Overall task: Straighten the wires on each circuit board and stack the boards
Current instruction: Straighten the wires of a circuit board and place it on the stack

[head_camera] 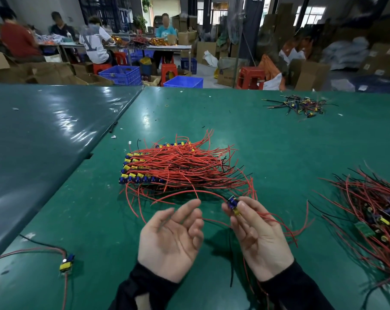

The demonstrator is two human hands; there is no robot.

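Red and black leads trail from a small circuit board (233,203) pinched between thumb and fingertips of the right hand (260,238), held above the green table (279,142) just in front of the stack of finished boards (144,166); the left hand (170,245) lies palm up beside it, fingers relaxed and spread, holding nothing, with one red wire (189,192) arching past its fingertips. Judged step: straightening the wires of the board in hand, stacking not yet done. Next move, in my judgement, calls for the left fingers to close on the loose leads and draw them straight away from the board; then placement on the stack, components aligned. Unprocessed pile (377,211) waits at right; one stray board (67,262) lies at lower left; a smaller tangle (301,105) sits far right.
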